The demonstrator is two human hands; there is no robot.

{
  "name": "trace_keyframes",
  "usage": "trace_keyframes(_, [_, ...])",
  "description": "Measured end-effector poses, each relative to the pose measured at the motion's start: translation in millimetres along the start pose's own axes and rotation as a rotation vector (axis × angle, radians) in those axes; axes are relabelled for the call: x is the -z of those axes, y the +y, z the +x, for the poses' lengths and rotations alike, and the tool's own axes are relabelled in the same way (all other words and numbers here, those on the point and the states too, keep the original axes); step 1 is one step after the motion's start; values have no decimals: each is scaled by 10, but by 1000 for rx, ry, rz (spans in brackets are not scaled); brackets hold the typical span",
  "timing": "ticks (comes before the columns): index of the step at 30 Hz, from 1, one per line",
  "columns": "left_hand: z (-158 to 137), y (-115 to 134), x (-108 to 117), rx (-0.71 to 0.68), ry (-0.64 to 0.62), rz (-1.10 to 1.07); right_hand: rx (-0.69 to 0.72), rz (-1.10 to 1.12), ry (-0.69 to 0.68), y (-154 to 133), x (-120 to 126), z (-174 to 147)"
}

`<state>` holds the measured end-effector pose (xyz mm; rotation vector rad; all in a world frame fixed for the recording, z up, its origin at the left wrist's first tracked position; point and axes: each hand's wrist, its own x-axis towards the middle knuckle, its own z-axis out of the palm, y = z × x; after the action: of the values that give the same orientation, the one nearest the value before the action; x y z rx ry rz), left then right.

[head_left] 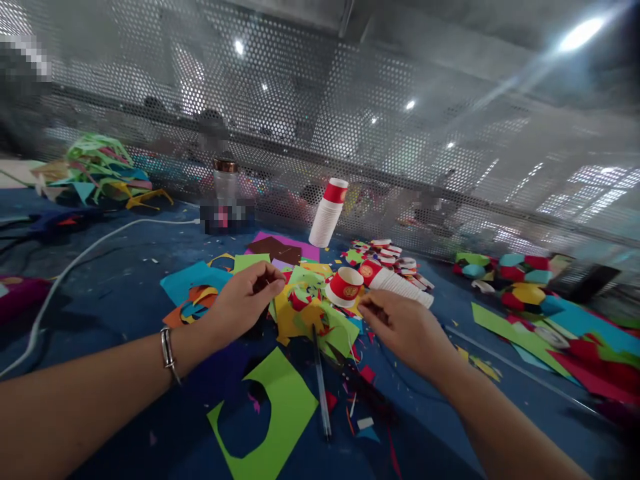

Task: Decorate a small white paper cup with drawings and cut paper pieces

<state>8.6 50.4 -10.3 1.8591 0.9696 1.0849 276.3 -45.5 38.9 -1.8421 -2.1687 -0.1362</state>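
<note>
My left hand (247,297) is held over the left side of a heap of coloured paper scraps, thumb and index finger pinched together. My right hand (403,327) is closed in a similar pinch, just right of a red and white paper cup (345,287). Whatever either pinch contains is too small to make out. Between the hands lie yellow paper (293,319) and green cut pieces (340,327). A pen (321,387) points toward me below them. Closer to me rests a green sheet (285,407) with a round hole cut out.
A stack of paper cups (325,217) stands at the back, and another stack (400,287) lies on its side. Behind are a lidded bottle (226,183) and a perforated metal screen (300,113). A white cable (85,253) crosses the left; paper scraps (595,327) cover the right.
</note>
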Motion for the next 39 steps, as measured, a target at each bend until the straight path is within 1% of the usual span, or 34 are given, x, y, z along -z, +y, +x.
trace_keyframes(3, [40,15,43,-18,10,82,-16,33,18,39,-108,-19])
trace_keyframes(7, [107,-35,34,-22,-21,188,14,68,-16,48,-203,-97])
trace_keyframes(9, [199,-59,16,-48,-31,235,23,78,-38,50,-217,-127])
trace_keyframes(11, [381,-52,2,-100,-37,269,27,86,-59,51,-213,-139])
trace_keyframes(13, [670,-1,-8,-176,-35,299,29,94,-81,45,-199,-137])
trace_keyframes(17, [1470,233,-50,-343,103,367,36,114,-128,18,-168,-145])
trace_keyframes(20, [2063,439,-133,-431,175,391,46,133,-154,5,-151,-175])
trace_keyframes(23, [2518,565,-254,-473,211,414,63,164,-186,13,-141,-203])
trace_keyframes(26, [2835,593,-382,-478,214,455,81,220,-230,33,-140,-214])
trace_keyframes(29, [3052,585,-477,-451,205,506,89,260,-254,52,-151,-213])
trace_keyframes(32, [3185,596,-515,-412,178,559,80,287,-261,65,-168,-205])
trace_keyframes(39, [3252,712,-486,-351,31,680,58,303,-281,61,-173,-190])
